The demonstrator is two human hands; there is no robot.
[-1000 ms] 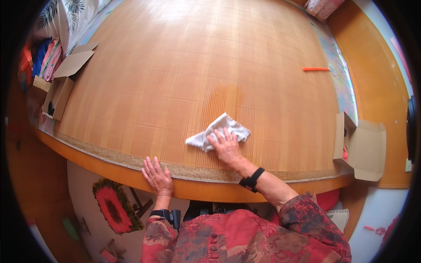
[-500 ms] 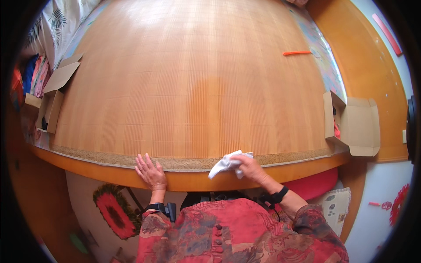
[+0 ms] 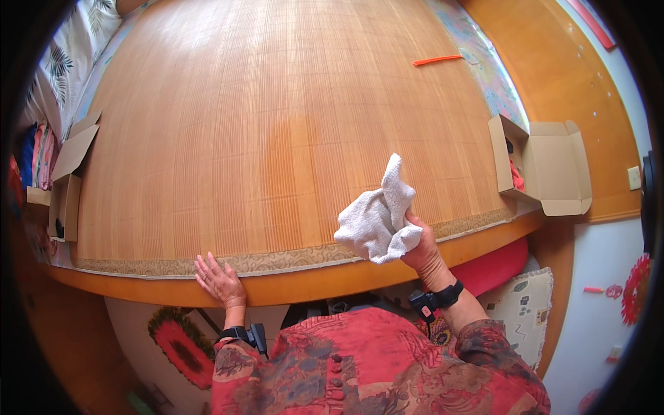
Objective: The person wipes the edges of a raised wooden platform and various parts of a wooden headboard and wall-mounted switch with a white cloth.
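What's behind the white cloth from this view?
The slatted mat and a patterned border show around it; the white cloth hides parts of both, and of the right hand.

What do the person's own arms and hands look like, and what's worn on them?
The left hand and right hand wear no gloves. Each wrist has a black band: the left band carries a dark grey, blocky device, the right band a small black box. The sleeves are loose, red with grey-brown patterning, and end above the bands.
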